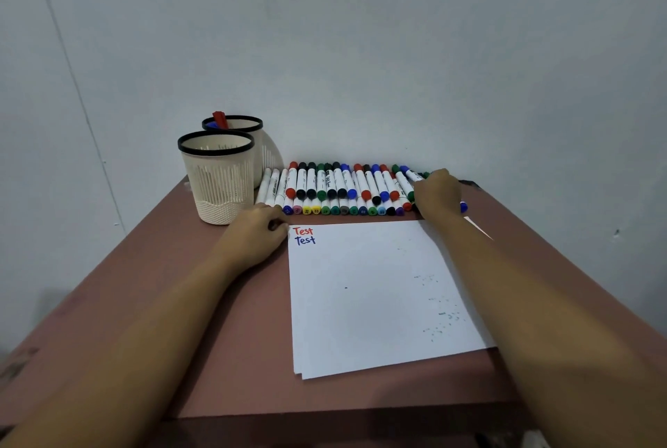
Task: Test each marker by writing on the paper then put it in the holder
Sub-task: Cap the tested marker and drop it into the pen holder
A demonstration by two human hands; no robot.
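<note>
Reddish-brown desk against plain pale grey wall; white paper sheet lies centre, row of white colour-capped markers behind it, two cream black-rimmed plastic holders back-left. Left hand rests loosely curled at paper's top-left corner; right hand curled over row's right end, grip unclear.

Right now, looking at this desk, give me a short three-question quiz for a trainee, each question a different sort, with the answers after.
1. True or false: the paper carries three written words.
2. Which holder has a red marker sticking out? A the near one; B the far one; C both.
3. Fill in: the right hand lies on the ___ end of the marker row.
Key: 1 false, the paper carries two; 2 B, the far holder; 3 right.
</note>
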